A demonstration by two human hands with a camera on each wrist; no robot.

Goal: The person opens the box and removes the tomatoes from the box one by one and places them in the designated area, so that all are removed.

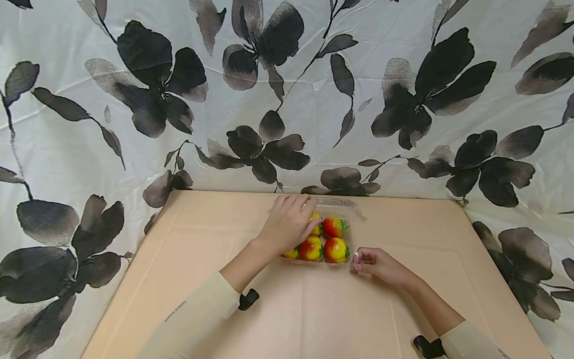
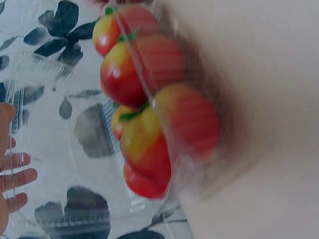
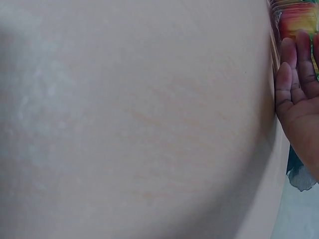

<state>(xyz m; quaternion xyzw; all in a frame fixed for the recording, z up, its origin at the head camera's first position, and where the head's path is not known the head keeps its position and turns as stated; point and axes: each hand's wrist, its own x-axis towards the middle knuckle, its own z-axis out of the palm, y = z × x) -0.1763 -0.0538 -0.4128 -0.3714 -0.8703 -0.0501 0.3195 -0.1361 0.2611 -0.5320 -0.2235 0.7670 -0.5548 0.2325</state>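
Observation:
A clear plastic clamshell box (image 1: 316,264) holds several red-and-yellow fruits (image 1: 335,250) with green leaves. Its transparent lid (image 2: 75,216) stands raised in the left wrist view, the fruits beside it. My left hand (image 1: 284,224) reaches over the box from the left and hides part of the fruit. In the left wrist view, thumb and fingers (image 2: 19,178) grip the lid's edge from both sides. At the front right corner of the box is my right hand (image 1: 374,264). Its fingers (image 3: 284,77) are loosely bent at the box's side in the right wrist view.
Beneath the box lies a tan board (image 1: 215,224), its back edge near the box. A white cloth (image 1: 332,114) with dark flowers rises behind and spreads on both sides. Black wrist devices (image 1: 248,299) sit at both beige sleeves (image 1: 193,319).

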